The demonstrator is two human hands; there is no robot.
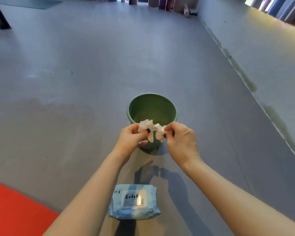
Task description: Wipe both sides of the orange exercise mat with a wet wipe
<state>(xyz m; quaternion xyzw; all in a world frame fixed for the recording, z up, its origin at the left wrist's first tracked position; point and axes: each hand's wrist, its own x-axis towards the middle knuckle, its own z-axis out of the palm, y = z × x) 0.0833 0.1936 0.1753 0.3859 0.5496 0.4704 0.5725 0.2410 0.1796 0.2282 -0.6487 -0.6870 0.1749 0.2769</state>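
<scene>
both bare forearms reached forward and converged above the near rim of a green bucket (152,106) standing on the grey floor (75,74). the left hand (131,138) was turned palm-inward, thumb and curled fingers pinching the left end of a crumpled white wet wipe (153,131); the right hand (180,140), back toward the camera, pinched the wipe's right end between thumb and forefinger. the wipe was bunched and stretched between the two hands, its long axis running left to right, with loose ends hanging down. a pale blue wet wipe pack (134,201) lay flat on the floor between the forearms, nearer the person than the bucket. the orange exercise mat (15,210) lay on the floor at the lower left, only a corner in view, well apart from the hands.
</scene>
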